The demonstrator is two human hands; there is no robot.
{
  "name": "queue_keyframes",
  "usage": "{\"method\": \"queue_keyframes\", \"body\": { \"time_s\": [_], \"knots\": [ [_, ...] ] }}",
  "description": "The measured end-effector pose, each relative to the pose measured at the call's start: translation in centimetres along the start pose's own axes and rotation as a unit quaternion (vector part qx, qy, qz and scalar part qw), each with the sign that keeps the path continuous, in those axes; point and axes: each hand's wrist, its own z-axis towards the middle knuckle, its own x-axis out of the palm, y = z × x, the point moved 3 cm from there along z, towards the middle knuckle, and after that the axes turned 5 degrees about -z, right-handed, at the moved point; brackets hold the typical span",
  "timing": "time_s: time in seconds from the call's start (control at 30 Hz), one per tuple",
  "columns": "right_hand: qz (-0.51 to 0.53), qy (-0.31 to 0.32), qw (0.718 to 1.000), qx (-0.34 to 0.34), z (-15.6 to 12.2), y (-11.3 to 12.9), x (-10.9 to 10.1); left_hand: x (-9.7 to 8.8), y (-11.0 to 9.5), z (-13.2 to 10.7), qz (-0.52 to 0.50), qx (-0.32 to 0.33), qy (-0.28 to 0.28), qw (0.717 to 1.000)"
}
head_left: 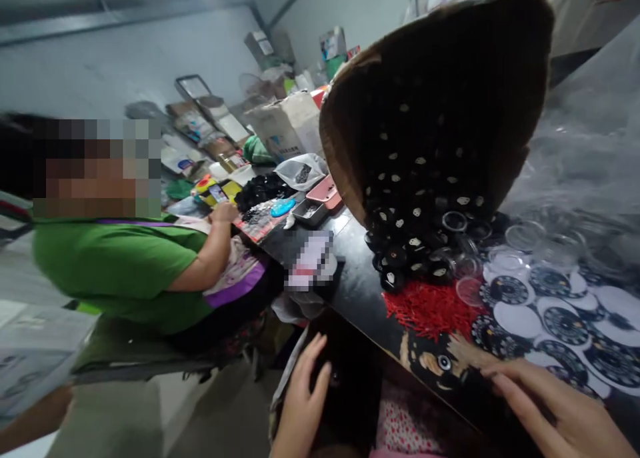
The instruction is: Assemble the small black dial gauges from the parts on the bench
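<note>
My left hand (301, 399) sits low at the bottom centre, fingers spread, resting against a dark object below the table edge; it holds nothing. Flat on the near edge of the dark table (357, 291) lies my right hand (555, 411), fingers stretched out and empty, next to round black-and-white dial discs (560, 321). Beyond it is a pile of small red pieces (427, 308). A brown woven basket (435, 78) stands tipped on its side, with several black round parts (415, 238) spilling from it. Clear round lids (520, 235) lie beside them.
A person in a green shirt (120, 265) sits at the left, one hand (225, 213) on the table among small trays (315, 201), a plastic bag (303, 171) and boxes (287, 121). Clear plastic sheeting (590, 131) covers the right side. Grey floor (210, 418) lies below.
</note>
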Motion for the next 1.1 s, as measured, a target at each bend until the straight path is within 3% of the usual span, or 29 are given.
{"method": "queue_keyframes", "body": {
  "time_s": [0.1, 0.2, 0.3, 0.37, 0.63, 0.8, 0.87, 0.97, 1.1],
  "knots": [
    [0.003, 0.007, 1.0, -0.001, -0.3, -0.4, 0.6, -2.5, -3.8, 6.1, 0.047, 0.064, -0.054, 0.995],
    [0.011, -0.01, 1.0, 0.028, -0.3, -0.7, 0.4, -3.2, -7.1, 13.2, 0.111, 0.082, -0.056, 0.989],
    [0.024, -0.024, 0.999, 0.036, -0.1, -0.8, 0.0, -2.6, -8.1, 18.2, 0.171, 0.067, -0.028, 0.983],
    [0.028, -0.029, 0.999, 0.034, 0.0, -0.6, -0.2, -1.9, -7.8, 19.8, 0.207, 0.049, -0.014, 0.977],
    [0.035, -0.008, 0.998, 0.042, 0.1, 0.0, 0.2, -0.9, -7.5, 19.8, 0.297, 0.01, -0.03, 0.954],
    [0.05, 0.007, 0.997, 0.057, 0.0, 0.3, 0.1, -0.5, -8.7, 19.1, 0.284, 0.047, -0.021, 0.957],
    [0.053, 0.014, 0.997, 0.06, 0.0, 0.4, 0.2, 0.8, -9.4, 17.9, 0.258, 0.083, -0.015, 0.963],
    [0.054, 0.018, 0.997, 0.055, -0.1, 0.2, 0.3, 4.5, -10.1, 15.6, 0.198, 0.128, 0.028, 0.971],
    [0.053, 0.018, 0.997, 0.049, 0.0, -0.3, 0.7, 9.6, -10.2, 14.5, 0.137, 0.124, 0.089, 0.979]
  ]
}}
